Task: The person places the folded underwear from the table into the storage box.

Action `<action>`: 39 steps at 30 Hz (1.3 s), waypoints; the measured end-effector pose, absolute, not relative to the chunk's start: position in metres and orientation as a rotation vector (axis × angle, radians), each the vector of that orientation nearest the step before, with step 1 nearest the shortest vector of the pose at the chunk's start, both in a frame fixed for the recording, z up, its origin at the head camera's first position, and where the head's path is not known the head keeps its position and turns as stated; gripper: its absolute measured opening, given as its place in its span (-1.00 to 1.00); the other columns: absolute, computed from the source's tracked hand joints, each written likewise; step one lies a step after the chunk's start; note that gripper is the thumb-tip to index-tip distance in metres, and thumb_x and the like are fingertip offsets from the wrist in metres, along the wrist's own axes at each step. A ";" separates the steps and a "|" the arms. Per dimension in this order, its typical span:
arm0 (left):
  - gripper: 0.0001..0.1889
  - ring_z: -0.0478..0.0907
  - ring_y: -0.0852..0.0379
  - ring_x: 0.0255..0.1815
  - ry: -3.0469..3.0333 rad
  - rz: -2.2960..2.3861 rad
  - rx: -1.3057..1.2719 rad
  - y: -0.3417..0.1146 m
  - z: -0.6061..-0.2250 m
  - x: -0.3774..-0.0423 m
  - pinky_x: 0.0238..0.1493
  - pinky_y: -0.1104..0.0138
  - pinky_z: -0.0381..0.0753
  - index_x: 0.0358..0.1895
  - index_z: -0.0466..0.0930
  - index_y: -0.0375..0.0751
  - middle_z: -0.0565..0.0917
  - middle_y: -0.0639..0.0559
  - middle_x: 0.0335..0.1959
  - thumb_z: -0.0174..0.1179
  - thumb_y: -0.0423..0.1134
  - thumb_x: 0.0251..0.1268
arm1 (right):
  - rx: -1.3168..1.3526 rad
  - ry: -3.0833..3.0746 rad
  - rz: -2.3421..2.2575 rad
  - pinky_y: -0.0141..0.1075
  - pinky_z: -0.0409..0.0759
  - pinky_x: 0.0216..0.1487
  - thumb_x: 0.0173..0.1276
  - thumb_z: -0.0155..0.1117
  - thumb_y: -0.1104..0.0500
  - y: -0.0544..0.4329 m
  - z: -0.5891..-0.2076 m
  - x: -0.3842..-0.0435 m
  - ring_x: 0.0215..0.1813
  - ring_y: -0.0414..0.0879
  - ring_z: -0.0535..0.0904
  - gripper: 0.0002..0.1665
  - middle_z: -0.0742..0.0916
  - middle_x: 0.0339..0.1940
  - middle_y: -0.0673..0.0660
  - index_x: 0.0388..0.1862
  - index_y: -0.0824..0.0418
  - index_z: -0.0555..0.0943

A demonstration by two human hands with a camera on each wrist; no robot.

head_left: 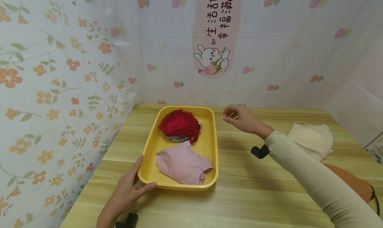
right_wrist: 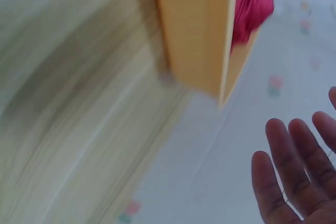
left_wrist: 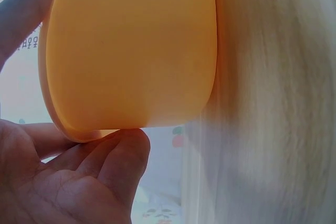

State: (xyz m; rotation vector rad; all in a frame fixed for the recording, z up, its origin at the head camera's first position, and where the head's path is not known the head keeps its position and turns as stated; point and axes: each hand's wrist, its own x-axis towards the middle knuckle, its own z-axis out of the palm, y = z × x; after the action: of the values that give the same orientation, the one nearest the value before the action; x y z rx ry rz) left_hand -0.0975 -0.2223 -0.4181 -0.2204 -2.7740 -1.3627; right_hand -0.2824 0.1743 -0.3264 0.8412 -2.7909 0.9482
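A yellow tray (head_left: pixel 216 148) stands on the table, with a red lacy bra (head_left: pixel 179 123) bunched at its far end and a smooth pink garment (head_left: pixel 184 163) lying at its near end. My left hand (head_left: pixel 127 188) grips the tray's near left corner, thumb along the front wall and fingers at the left side. In the left wrist view, the fingers (left_wrist: pixel 118 163) touch the yellow wall. Beyond the tray's right rim, my right hand (head_left: pixel 242 117) hovers with loosely bent fingers and holds nothing. The right wrist view shows its fingers (right_wrist: pixel 289 166) spread apart beside the tray.
To the right on the wooden table (head_left: pixel 239 198) lies a cream bra (head_left: pixel 314 138). Nearer, a brown-orange piece (head_left: pixel 350 181) with a black strap is partly covered by the right sleeve. Printed curtains (head_left: pixel 167 38) hang behind the table and along its left side.
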 end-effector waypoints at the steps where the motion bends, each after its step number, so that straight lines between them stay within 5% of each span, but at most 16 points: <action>1: 0.07 0.32 -0.26 0.51 -2.775 -1.357 -0.218 -0.222 -0.418 -0.097 0.36 0.00 0.52 0.63 -0.07 -0.25 0.16 -0.34 0.59 0.43 0.01 0.21 | 0.809 -2.784 0.934 -0.11 0.78 -0.16 0.47 0.24 0.22 0.181 -0.326 -0.286 -0.16 0.09 0.72 -0.80 0.75 -0.15 0.28 -0.04 0.31 0.65; 7: 0.06 0.33 -0.25 0.50 -2.769 -1.356 -0.224 -0.222 -0.418 -0.098 0.35 -0.01 0.53 0.63 -0.06 -0.25 0.17 -0.33 0.59 0.43 0.01 0.21 | 0.595 -2.778 0.853 -0.24 0.68 -0.27 0.50 0.20 0.15 0.224 -0.326 -0.300 -0.23 0.07 0.74 -0.76 0.77 -0.15 0.30 -0.04 0.29 0.67; 15: 0.06 0.31 -0.25 0.51 -2.781 -1.372 -0.221 -0.223 -0.418 -0.098 0.37 0.00 0.52 0.63 -0.08 -0.21 0.14 -0.33 0.60 0.42 0.01 0.23 | 0.339 -2.800 0.881 -0.38 0.63 -0.37 0.52 0.17 0.10 0.285 -0.336 -0.312 -0.38 -0.33 0.61 -0.67 0.74 -0.12 0.40 -0.01 0.36 0.63; 23: 0.08 0.27 -0.22 0.54 -2.810 -1.364 -0.160 -0.222 -0.421 -0.096 0.40 0.01 0.48 0.63 -0.08 -0.22 0.14 -0.31 0.60 0.42 0.06 0.21 | 0.101 -2.851 1.056 -0.45 0.65 -0.36 0.58 0.05 0.01 0.345 -0.350 -0.313 -0.41 -0.50 0.54 -0.52 0.68 -0.09 0.31 0.12 0.42 0.50; 28: 0.08 0.27 -0.23 0.54 -2.816 -1.356 -0.155 -0.223 -0.419 -0.097 0.40 0.00 0.48 0.64 -0.08 -0.20 0.14 -0.31 0.60 0.41 0.07 0.22 | -0.058 -2.803 1.012 -0.39 0.64 -0.41 0.56 0.05 -0.01 0.374 -0.356 -0.305 -0.43 -0.37 0.54 -0.51 0.68 -0.16 0.28 0.09 0.43 0.52; 34: 0.08 0.25 -0.21 0.54 -2.813 -1.378 -0.158 -0.222 -0.419 -0.097 0.40 0.02 0.47 0.64 -0.09 -0.21 0.13 -0.31 0.61 0.42 0.06 0.21 | -0.268 -2.777 0.960 -0.30 0.50 -0.37 0.53 0.07 -0.02 0.404 -0.365 -0.293 -0.14 0.17 0.52 -0.46 0.58 -0.02 0.43 0.07 0.48 0.51; 39: 0.09 0.26 -0.21 0.54 -2.814 -1.385 -0.146 -0.222 -0.421 -0.096 0.40 0.02 0.46 0.63 -0.08 -0.22 0.14 -0.30 0.61 0.42 0.05 0.20 | -0.367 -2.758 0.904 -0.30 0.51 -0.41 0.46 0.16 -0.01 0.420 -0.371 -0.287 -0.13 0.25 0.52 -0.49 0.69 -0.32 0.19 -0.04 0.49 0.59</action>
State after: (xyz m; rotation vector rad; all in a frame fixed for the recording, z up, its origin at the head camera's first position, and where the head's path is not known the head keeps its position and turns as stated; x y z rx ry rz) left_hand -0.0964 -0.2217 -0.4206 -0.1460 -2.8137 -1.3847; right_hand -0.2870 0.4203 -0.3711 -0.3670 -2.7584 0.9040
